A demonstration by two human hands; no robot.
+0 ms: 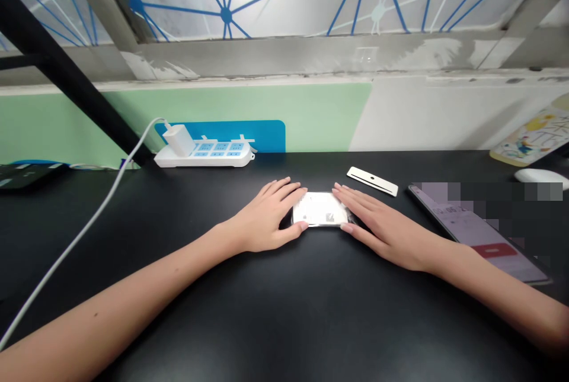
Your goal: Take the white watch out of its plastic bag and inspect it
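A small flat white packet (319, 210) in clear wrapping lies on the black table (267, 311) in front of me. My left hand (267, 216) lies flat on the table against the packet's left edge, thumb touching its near corner. My right hand (377, 222) rests palm down against its right edge, fingers stretched over the wrapping. Neither hand lifts the packet; both press at its sides.
A white power strip (204, 154) with a white charger plugged in sits at the back left, its cable (75, 234) running toward me. A narrow white strip (372, 180) lies behind my right hand. A phone (480, 234) and a white mouse (540, 177) are at right.
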